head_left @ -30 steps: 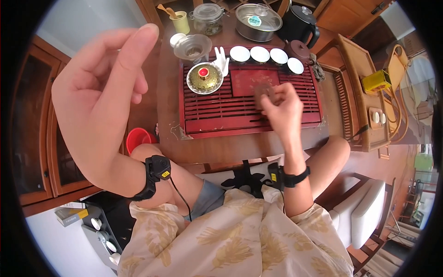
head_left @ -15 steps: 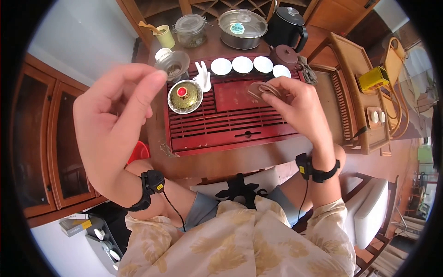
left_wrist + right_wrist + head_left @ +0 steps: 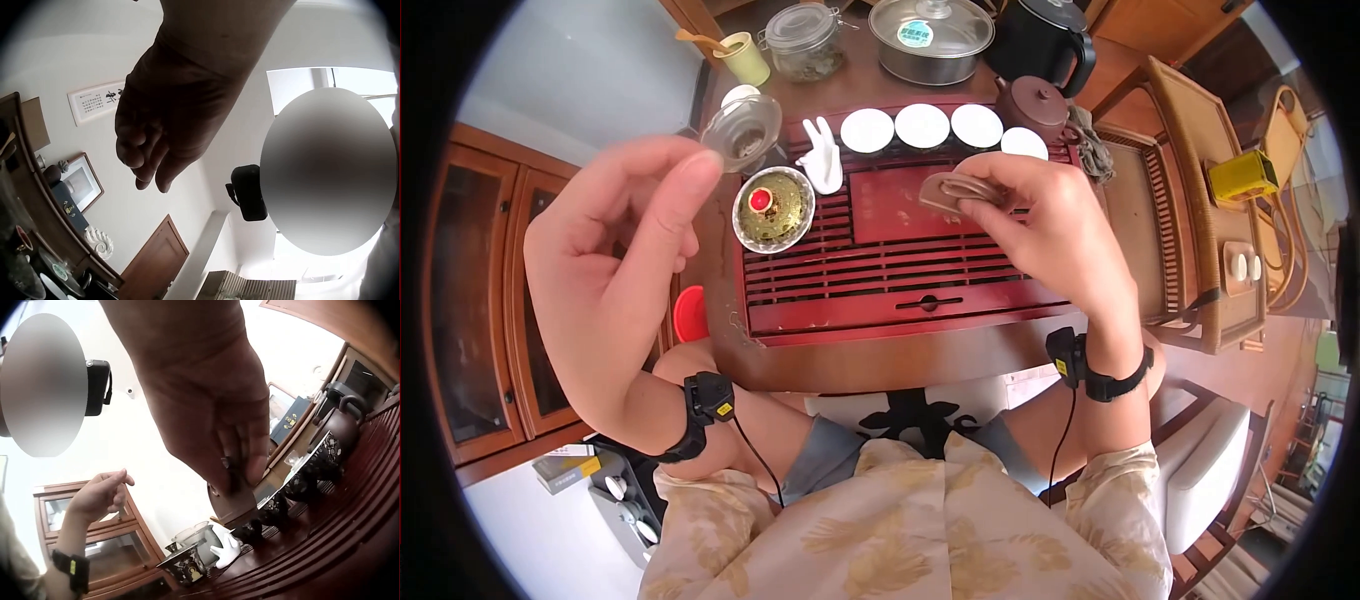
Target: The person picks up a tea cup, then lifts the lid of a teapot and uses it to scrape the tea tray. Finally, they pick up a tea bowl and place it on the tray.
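Note:
My right hand [image 3: 1050,220] pinches a small stack of flat brown coasters [image 3: 940,192] between thumb and fingers, above the middle of the red slatted tea tray [image 3: 830,318]. From the right wrist side, one coaster [image 3: 232,505] hangs below the fingertips. Raised at the left, my left hand [image 3: 615,230] holds nothing, its fingers loosely bent and the thumb near the forefinger. Nearest to it on the tray is a lidded tea bowl [image 3: 773,208] with a gold-patterned lid and red knob. A white hand-shaped ornament [image 3: 821,160] stands beside the bowl.
Several white-lined cups [image 3: 922,126] line the tray's back edge, with a brown teapot [image 3: 1036,104] at the right end. Behind are a glass strainer [image 3: 743,130], a glass jar [image 3: 805,45], a steel pot [image 3: 930,50] and a black kettle [image 3: 1042,40]. A wicker cart [image 3: 1210,190] stands right.
My right hand has lifted the coasters off the tray and turned them. The left hand stays raised and empty. The head view has shifted slightly, so the tray sits further left.

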### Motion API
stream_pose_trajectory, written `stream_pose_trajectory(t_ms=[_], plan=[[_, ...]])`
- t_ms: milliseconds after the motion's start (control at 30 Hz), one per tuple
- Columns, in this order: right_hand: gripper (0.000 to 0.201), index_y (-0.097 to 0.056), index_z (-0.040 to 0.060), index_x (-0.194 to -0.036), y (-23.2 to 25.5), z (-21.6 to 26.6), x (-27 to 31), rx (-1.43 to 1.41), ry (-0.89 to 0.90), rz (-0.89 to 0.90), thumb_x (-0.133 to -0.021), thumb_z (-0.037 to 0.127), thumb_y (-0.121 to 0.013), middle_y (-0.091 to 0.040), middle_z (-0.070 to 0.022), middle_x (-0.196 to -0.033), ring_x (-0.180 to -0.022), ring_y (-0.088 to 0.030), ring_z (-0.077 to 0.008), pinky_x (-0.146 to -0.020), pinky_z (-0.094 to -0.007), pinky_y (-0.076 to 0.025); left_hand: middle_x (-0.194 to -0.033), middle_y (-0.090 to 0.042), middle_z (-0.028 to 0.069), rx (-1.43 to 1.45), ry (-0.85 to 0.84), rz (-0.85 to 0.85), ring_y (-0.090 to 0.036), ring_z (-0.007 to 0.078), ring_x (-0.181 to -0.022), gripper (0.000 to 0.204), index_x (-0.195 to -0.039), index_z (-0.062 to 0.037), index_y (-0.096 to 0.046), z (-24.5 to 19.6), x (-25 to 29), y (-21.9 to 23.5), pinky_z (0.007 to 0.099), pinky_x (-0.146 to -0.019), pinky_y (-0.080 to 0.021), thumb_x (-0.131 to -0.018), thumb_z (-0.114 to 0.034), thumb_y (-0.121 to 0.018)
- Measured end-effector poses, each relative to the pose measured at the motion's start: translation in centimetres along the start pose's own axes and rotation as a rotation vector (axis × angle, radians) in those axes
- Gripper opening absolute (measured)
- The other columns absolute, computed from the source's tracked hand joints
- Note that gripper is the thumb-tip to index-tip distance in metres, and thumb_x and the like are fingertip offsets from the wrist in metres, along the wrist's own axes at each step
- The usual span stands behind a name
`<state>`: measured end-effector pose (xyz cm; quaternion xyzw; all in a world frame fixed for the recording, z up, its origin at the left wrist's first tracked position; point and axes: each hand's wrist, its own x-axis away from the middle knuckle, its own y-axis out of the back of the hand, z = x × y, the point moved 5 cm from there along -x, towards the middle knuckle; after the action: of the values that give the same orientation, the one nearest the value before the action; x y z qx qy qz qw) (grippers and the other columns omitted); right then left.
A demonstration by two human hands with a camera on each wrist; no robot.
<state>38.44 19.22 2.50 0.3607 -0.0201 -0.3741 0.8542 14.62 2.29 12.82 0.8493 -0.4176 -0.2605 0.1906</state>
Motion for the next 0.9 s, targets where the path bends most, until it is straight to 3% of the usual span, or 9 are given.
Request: stream_pose_trajectory(t_ms=[33, 67, 167, 333, 433, 667, 767, 800, 900], plan=[[0.026, -0.077, -0.0002, -0.120, -0.3, -0.1, -0.1, 0.019, -0.003, 0.023, -0.095, 0.000, -0.079, -0.080, -0.0122, -0.097, -0.081, -0.075, -0.0181, -0.077, -0.0329, -0.061, -0.074, -0.066, -0.0043, 0.006, 0.007, 0.008, -0.054, 0.0021, -0.067, 0.012, -0.107, 0.0019, -0.080, 0.0, 0.1, 0.0, 0.0197, -0.061, -0.038, -0.101, -0.008, -0.080], [0.025, -0.076, 0.0000, -0.120, -0.8, -0.4, -0.1, 0.009, -0.025, 0.051, -0.095, 0.000, -0.079, -0.080, -0.0120, -0.096, -0.082, -0.076, -0.0180, -0.078, -0.0324, -0.061, -0.074, -0.065, -0.0044, 0.013, 0.016, 0.015, -0.054, 0.0021, -0.067, 0.012, -0.107, 0.0018, -0.080, 0.0, 0.2, 0.0, 0.0198, -0.061, -0.038, -0.101, -0.008, -0.080], [0.018, -0.076, 0.0024, -0.112, -2.2, -0.9, -0.4, -0.056, 0.008, 0.008, -0.093, 0.003, -0.075, -0.076, -0.0205, -0.094, -0.083, -0.075, -0.0378, -0.075, -0.0415, -0.059, -0.086, -0.069, -0.0012, -0.024, -0.012, 0.078, -0.055, 0.0039, -0.070, 0.014, -0.114, 0.0007, -0.079, 0.2, 0.3, 0.3, 0.0204, -0.063, -0.040, -0.106, -0.010, -0.074], [0.011, -0.071, 0.0071, -0.096, -4.5, -0.9, -0.5, 0.267, 0.134, -0.177, -0.088, 0.001, -0.073, -0.073, -0.0107, -0.092, -0.090, -0.073, -0.0333, -0.075, -0.0464, -0.061, -0.088, -0.070, -0.0007, -0.017, -0.008, 0.082, -0.055, 0.0040, -0.071, 0.014, -0.114, 0.0007, -0.078, 0.2, 0.4, 0.6, 0.0206, -0.064, -0.040, -0.106, -0.009, -0.073], [0.011, -0.070, 0.0057, -0.094, -5.0, -1.1, -0.7, 0.329, 0.205, -0.223, -0.085, -0.001, -0.073, -0.072, -0.0116, -0.090, -0.092, -0.072, -0.0336, -0.076, -0.0463, -0.061, -0.088, -0.070, -0.0008, -0.026, -0.011, 0.074, -0.055, 0.0039, -0.071, 0.014, -0.115, 0.0003, -0.078, 0.3, 0.5, 0.9, 0.0205, -0.064, -0.041, -0.106, -0.009, -0.073], [0.023, -0.074, 0.0008, -0.099, -2.1, -1.5, 0.1, 0.244, 0.024, 0.188, -0.077, -0.007, -0.074, -0.075, -0.0156, -0.094, -0.093, -0.074, -0.0367, -0.082, -0.0415, -0.060, -0.087, -0.070, -0.0014, -0.046, 0.020, 0.044, -0.054, 0.0032, -0.071, 0.014, -0.116, -0.0007, -0.078, 0.4, 0.6, 1.1, 0.0202, -0.065, -0.041, -0.108, -0.011, -0.072], [0.016, -0.071, 0.0012, -0.092, -1.0, -0.1, 0.8, 0.140, 0.043, 0.361, -0.077, -0.006, -0.070, -0.074, -0.0185, -0.088, -0.090, -0.071, -0.0431, -0.079, -0.0503, -0.057, -0.087, -0.069, -0.0017, -0.039, -0.014, 0.090, -0.054, 0.0030, -0.071, 0.015, -0.116, -0.0006, -0.078, 0.2, 0.6, 1.3, 0.0203, -0.065, -0.042, -0.109, -0.012, -0.071], [0.017, -0.072, 0.0012, -0.092, -0.7, -0.1, 1.1, 0.184, 0.030, 0.375, -0.076, -0.005, -0.070, -0.076, -0.0193, -0.088, -0.090, -0.073, -0.0430, -0.080, -0.0485, -0.058, -0.087, -0.069, -0.0018, -0.030, -0.017, 0.091, -0.054, 0.0029, -0.072, 0.015, -0.116, -0.0006, -0.078, 0.2, 0.6, 1.3, 0.0203, -0.065, -0.042, -0.109, -0.012, -0.071], [0.020, -0.075, 0.0000, -0.096, -0.2, -0.4, 1.3, 0.212, -0.020, 0.444, -0.078, -0.006, -0.077, -0.074, -0.0155, -0.086, -0.083, -0.077, -0.0317, -0.076, -0.0401, -0.059, -0.087, -0.069, -0.0019, -0.017, -0.034, 0.098, -0.054, 0.0030, -0.072, 0.015, -0.116, -0.0004, -0.078, 0.1, 0.6, 1.2, 0.0203, -0.065, -0.042, -0.109, -0.012, -0.071]])
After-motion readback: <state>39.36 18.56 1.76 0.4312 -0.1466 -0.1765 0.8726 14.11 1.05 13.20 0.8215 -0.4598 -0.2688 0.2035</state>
